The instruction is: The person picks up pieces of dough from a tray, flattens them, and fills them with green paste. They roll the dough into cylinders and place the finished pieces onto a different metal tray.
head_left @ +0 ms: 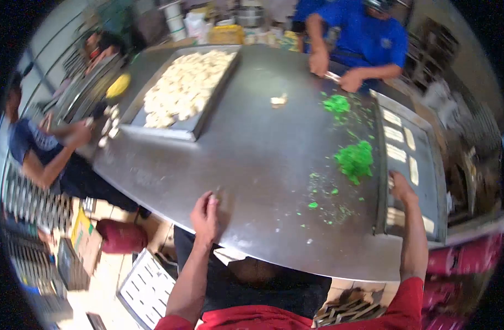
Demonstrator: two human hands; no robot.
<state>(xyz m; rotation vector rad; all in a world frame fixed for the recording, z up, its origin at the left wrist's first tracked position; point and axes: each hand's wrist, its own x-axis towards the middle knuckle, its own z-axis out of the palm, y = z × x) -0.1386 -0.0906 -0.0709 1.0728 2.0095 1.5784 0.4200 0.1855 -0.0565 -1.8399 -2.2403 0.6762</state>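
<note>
fingers [212,201] on table [263,154]; two green heaps [355,159], two trays [183,88].

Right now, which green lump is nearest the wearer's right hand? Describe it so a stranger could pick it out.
Start at the steel table. Near its right edge, beside the tray the right hand touches, sits the larger green lump. The other green lump lies farther off and is smaller.

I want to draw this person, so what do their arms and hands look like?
Both arms are bare from the red sleeves near the shoulders down. The left hand and right hand wear no gloves. I can't make out any rings or watch.
</note>
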